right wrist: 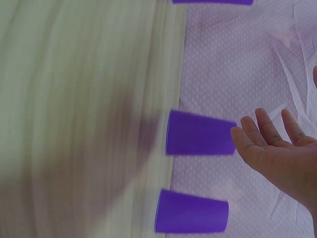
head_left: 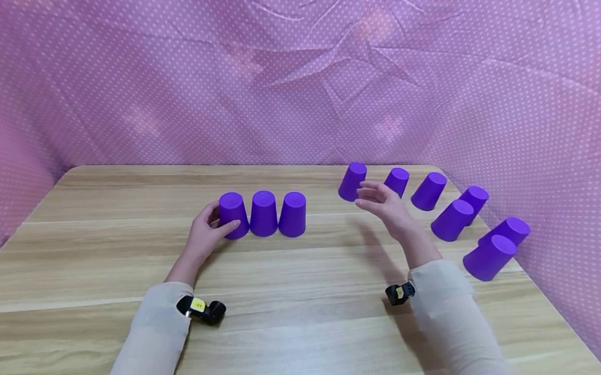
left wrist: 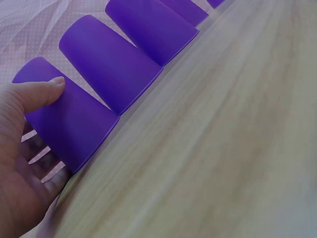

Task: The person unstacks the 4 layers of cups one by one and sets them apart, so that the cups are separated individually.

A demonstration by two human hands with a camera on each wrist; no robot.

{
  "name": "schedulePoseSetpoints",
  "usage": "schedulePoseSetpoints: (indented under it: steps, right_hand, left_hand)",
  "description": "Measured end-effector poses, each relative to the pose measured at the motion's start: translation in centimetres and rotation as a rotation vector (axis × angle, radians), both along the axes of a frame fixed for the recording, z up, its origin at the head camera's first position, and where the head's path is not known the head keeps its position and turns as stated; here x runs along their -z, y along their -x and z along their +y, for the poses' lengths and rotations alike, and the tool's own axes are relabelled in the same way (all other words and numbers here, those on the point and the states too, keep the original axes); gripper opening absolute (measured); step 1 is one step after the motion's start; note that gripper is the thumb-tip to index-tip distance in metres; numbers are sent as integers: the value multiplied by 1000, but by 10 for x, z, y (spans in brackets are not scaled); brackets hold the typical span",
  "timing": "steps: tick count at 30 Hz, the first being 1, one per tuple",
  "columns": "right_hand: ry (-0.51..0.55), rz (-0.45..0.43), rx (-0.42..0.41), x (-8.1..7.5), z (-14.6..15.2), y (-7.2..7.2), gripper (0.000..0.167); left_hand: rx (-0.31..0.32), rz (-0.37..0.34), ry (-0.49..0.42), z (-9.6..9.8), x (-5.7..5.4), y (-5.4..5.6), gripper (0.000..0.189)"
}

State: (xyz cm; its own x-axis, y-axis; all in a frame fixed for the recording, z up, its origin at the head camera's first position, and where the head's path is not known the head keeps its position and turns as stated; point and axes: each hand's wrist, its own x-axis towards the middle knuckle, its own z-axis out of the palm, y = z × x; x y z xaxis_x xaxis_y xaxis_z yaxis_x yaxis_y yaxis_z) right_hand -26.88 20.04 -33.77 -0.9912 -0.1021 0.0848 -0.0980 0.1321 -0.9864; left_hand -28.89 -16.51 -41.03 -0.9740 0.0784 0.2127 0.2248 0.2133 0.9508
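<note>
Three purple cups stand upside down in a row at mid-table in the head view: a left cup [head_left: 233,217], a middle cup [head_left: 263,214] and a right cup [head_left: 292,215]. My left hand [head_left: 205,232] grips the left cup, its thumb [left wrist: 42,94] across the front and its fingers round the far side. That cup's rim sits on the table, beside the middle cup. Above the table to the right, my right hand [head_left: 387,208] is raised with loosely spread fingers and holds nothing. Beyond it stand a back cup [head_left: 352,182] and a partly covered cup [head_left: 397,181].
More upside-down purple cups, such as one cup [head_left: 429,191] and a near cup [head_left: 489,258], curve along the right side of the wooden table [head_left: 289,337]. A pink dotted cloth [head_left: 294,84] hangs behind and at both sides. Each wrist wears a black camera [head_left: 202,309].
</note>
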Motion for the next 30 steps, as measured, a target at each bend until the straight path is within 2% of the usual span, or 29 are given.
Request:
schedulePoseSetpoints:
  steps: [11,23,30]
  right_hand:
    - [68,-21,-68,8,-35,5,49]
    - [5,-39,-108,13,-63,10,53]
    - [4,-73,-115,18,-73,14,53]
  left_hand:
    - [-1,-4,-5,0,0,-1,61]
    - [2,8,-8,0,1,1,60]
    - [5,4,-4,0,1,0,61]
